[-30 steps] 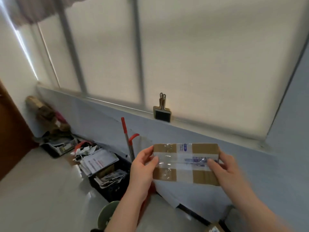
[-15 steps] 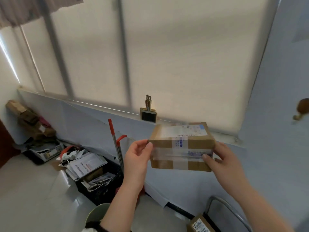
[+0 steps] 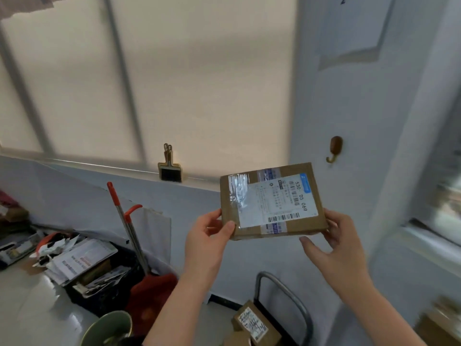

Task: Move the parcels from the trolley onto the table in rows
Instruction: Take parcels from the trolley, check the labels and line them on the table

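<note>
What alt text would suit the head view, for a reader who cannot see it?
The left hand and right hand hold up a taped cardboard parcel, its shipping label facing the camera. Below, more parcels lie by a trolley handle.

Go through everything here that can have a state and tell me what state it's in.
held parcel, lifted in the air, taped shut, label facing the camera.
left hand, grips the parcel's left edge.
right hand, fingers curled at its right corner, thumb off.
trolley parcel, lying on the trolley, label up.
brush, upright on the windowsill.
wall hook, nothing hanging on it.
</note>
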{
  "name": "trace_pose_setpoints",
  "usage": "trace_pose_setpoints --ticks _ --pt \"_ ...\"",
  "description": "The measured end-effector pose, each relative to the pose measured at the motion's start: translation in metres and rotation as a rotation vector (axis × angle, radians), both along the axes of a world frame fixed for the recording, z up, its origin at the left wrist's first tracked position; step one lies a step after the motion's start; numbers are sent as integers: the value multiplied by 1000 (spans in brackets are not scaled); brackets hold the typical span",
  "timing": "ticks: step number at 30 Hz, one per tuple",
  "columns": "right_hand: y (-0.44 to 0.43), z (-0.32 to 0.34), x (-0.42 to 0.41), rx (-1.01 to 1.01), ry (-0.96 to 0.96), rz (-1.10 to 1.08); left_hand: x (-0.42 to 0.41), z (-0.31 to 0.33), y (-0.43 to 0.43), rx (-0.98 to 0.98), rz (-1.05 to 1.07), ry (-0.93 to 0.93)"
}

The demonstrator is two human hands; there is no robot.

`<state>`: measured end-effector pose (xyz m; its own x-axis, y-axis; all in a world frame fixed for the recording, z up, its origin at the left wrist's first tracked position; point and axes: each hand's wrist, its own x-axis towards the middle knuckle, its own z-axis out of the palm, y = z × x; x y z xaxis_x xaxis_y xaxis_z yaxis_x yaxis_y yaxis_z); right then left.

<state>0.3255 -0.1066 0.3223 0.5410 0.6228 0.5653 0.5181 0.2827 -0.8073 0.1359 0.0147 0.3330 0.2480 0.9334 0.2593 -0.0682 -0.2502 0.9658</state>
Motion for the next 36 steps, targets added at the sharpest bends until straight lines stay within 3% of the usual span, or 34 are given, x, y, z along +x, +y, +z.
trace_pose_setpoints --ticks 4,10,18,21,24,29,32,36 --pt "-57 8 35 159 321 21 41 5 -48 201 -31 64" --pt "-137 0 75 86 280 -210 99 1 -126 565 -25 41" --pt "-236 -9 109 34 237 -419 153 -15 -208 445 -119 -2" --pt "-262 -13 118 25 262 -448 166 -8 -234 523 -128 14" --pt "-275 -20 131 42 501 -391 179 11 -257 746 -119 14" --pt "-281 -43 138 284 1023 -97 197 32 -302 1102 -205 170" --pt "-285 -53 139 355 1103 -57 199 32 -316 1141 -232 220" --pt "-293 -55 142 319 1029 -109 198 27 -312 1079 -254 230"
